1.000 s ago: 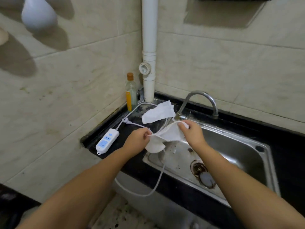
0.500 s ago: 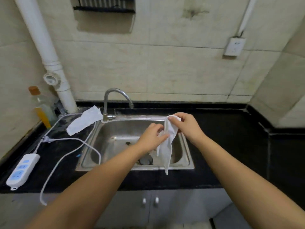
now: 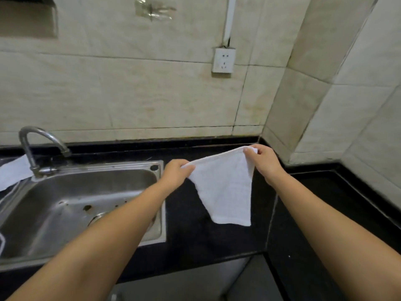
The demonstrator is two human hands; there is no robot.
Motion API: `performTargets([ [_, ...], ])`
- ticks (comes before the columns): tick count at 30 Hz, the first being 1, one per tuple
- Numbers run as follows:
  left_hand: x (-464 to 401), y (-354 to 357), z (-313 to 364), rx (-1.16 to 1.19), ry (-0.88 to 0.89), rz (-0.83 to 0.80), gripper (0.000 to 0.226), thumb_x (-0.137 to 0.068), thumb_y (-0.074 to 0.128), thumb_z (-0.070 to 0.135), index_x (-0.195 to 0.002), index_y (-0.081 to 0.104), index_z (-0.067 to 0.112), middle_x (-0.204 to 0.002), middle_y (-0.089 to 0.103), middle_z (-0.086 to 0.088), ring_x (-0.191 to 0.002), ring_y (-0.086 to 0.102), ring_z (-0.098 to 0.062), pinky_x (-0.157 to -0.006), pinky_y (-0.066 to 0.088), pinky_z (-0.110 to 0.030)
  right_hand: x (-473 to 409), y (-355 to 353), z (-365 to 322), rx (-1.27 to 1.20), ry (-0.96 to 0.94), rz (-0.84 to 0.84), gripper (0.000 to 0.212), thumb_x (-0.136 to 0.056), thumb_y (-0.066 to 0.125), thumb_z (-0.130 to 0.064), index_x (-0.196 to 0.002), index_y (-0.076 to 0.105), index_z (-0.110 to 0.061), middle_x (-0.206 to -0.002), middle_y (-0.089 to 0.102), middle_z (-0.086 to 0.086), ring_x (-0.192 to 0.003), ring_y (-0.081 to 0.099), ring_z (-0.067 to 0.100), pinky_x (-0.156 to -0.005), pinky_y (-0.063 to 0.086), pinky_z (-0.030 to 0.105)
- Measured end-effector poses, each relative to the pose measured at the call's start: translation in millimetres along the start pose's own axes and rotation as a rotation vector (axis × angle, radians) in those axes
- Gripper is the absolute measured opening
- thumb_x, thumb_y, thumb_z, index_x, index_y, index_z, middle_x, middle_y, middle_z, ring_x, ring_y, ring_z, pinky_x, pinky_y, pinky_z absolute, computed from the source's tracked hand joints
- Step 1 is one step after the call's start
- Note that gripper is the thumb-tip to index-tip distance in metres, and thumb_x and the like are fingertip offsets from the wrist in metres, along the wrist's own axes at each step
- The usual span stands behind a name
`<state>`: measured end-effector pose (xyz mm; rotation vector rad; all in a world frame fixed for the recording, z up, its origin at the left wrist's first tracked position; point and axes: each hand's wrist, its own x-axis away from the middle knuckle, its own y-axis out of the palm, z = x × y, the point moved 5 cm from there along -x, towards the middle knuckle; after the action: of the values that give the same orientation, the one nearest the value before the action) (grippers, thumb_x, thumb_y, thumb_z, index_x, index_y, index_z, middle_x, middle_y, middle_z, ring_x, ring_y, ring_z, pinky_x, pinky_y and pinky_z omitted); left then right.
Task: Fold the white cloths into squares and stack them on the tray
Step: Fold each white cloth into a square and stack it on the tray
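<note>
A white cloth [image 3: 225,187] hangs spread in the air above the black counter [image 3: 217,242], to the right of the sink. My left hand [image 3: 176,172] pinches its left top corner. My right hand [image 3: 263,161] pinches the right top corner, a little higher. The cloth's lower edge dangles free near the counter. A second white cloth [image 3: 12,173] lies at the far left behind the tap, partly cut off by the frame edge. No tray is in view.
A steel sink [image 3: 71,205] with a curved tap [image 3: 32,146] fills the left side. A wall socket [image 3: 223,60] sits on the tiled wall above. The counter turns a corner at the right, along the tiled side wall [image 3: 347,105].
My view and both hands have swung right, from over the sink to the counter beside it. The bunched cloth is now stretched out between my hands.
</note>
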<state>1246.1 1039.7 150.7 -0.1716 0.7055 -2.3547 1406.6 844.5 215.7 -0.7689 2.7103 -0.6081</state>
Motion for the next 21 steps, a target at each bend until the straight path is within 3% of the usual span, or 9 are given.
performTargets([
  [4,-41,21,16,0.082,-0.065,0.143,0.028,-0.089,0.060,0.017,-0.066,0.059,0.002,-0.064,0.048,-0.009,-0.062,0.042,-0.017,-0.058,0.031,-0.029,-33,-37,40,0.035,0.046,-0.019,0.023,-0.094,0.051,-0.024,-0.094,0.067,-0.008,-0.086,0.061,0.002,-0.077,0.053,0.014,-0.065,0.040,0.029],
  [7,-58,38,21,0.183,-0.094,0.141,0.025,-0.089,0.060,0.017,-0.076,0.062,-0.004,-0.069,0.052,-0.010,-0.067,0.046,-0.017,-0.065,0.036,-0.029,-46,-48,64,0.004,0.038,-0.034,0.016,-0.094,0.053,-0.020,-0.091,0.067,-0.011,-0.085,0.061,-0.001,-0.078,0.052,0.011,-0.067,0.041,0.027],
  [11,-49,72,-3,0.196,-0.187,-0.001,0.021,-0.087,0.063,0.017,-0.068,0.058,0.008,-0.065,0.046,-0.008,-0.063,0.041,-0.016,-0.059,0.032,-0.027,-43,-46,111,-0.002,0.089,-0.068,0.013,-0.093,0.055,-0.013,-0.085,0.066,-0.012,-0.079,0.061,0.003,-0.073,0.052,0.012,-0.066,0.040,0.026],
  [16,-23,109,-65,0.285,-0.472,-0.305,0.023,-0.090,0.062,0.015,-0.101,0.066,-0.005,-0.098,0.068,-0.013,-0.093,0.064,-0.022,-0.087,0.052,-0.032,-21,-26,178,-0.016,0.291,-0.240,0.014,-0.092,0.058,-0.012,-0.081,0.066,-0.013,-0.081,0.062,0.006,-0.075,0.055,0.014,-0.068,0.044,0.027],
  [18,-17,117,-79,0.281,-0.553,-0.397,0.019,-0.091,0.062,0.014,-0.103,0.067,0.001,-0.103,0.070,-0.010,-0.096,0.067,-0.021,-0.085,0.055,-0.030,-14,-16,202,-0.008,0.426,-0.341,0.011,-0.092,0.059,-0.015,-0.085,0.067,-0.012,-0.088,0.064,0.008,-0.080,0.058,0.016,-0.073,0.047,0.027],
  [21,-24,126,-95,0.168,-0.592,-0.488,0.009,-0.091,0.061,0.016,-0.094,0.068,0.010,-0.092,0.070,-0.005,-0.086,0.067,-0.016,-0.079,0.056,-0.028,-13,-6,224,0.078,0.560,-0.432,0.015,-0.093,0.058,-0.020,-0.099,0.067,-0.010,-0.098,0.066,0.007,-0.090,0.062,0.018,-0.076,0.050,0.027],
])
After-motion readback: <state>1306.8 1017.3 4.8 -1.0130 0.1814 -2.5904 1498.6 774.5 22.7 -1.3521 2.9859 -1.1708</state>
